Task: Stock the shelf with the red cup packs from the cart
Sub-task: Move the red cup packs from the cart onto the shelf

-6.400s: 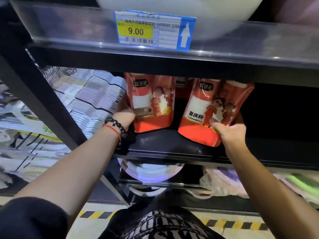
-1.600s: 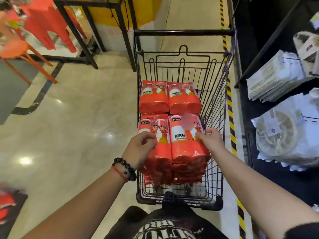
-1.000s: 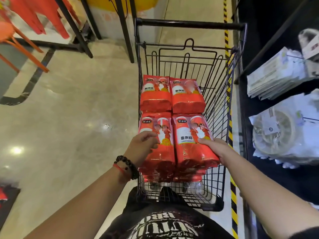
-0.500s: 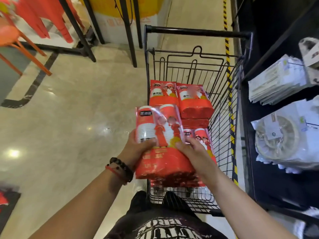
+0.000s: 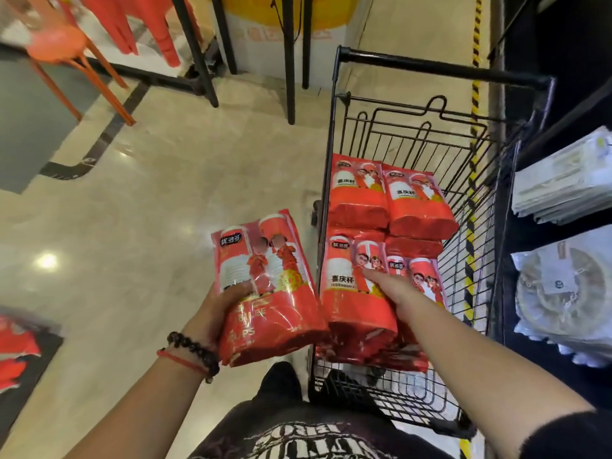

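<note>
**One pack out of the cart, one hand on the next**

While the left hand [image 5: 217,309] holds a red cup pack [image 5: 268,289] out over the floor just left of the cart [image 5: 440,71], the right hand [image 5: 395,291] reaches into the cart and lies on top of the nearest pack in the stack [image 5: 351,293]. The left fingers are curled round the lower left side of the held pack, thumb across its printed face, the rest hidden beneath it. A dark bead bracelet [image 5: 195,351] and a thin red cord sit on that wrist. The held pack is tilted, its bottom end nearest the person and its top end pointing away.

The right fingers [image 5: 374,276] stretch forward, close together and fairly straight, touching the front of the near pack; whether they have any grip on it I cannot tell.

More red packs lie in the wire cart in two groups: a near stack under the right hand, several deep, and a far pair [image 5: 387,200] side by side toward the handle end, with another pack showing beneath them.

To the right of the cart stands the dark shelf [image 5: 530,160], carrying flat stacks of white packaged goods [image 5: 563,183] and, lower down, bagged round plates [image 5: 563,293]. Yellow and black striped tape [image 5: 476,44] runs along the floor by the shelf base. Orange stools [image 5: 66,51] stand at the upper left on the pale tiled floor [image 5: 165,193].
</note>
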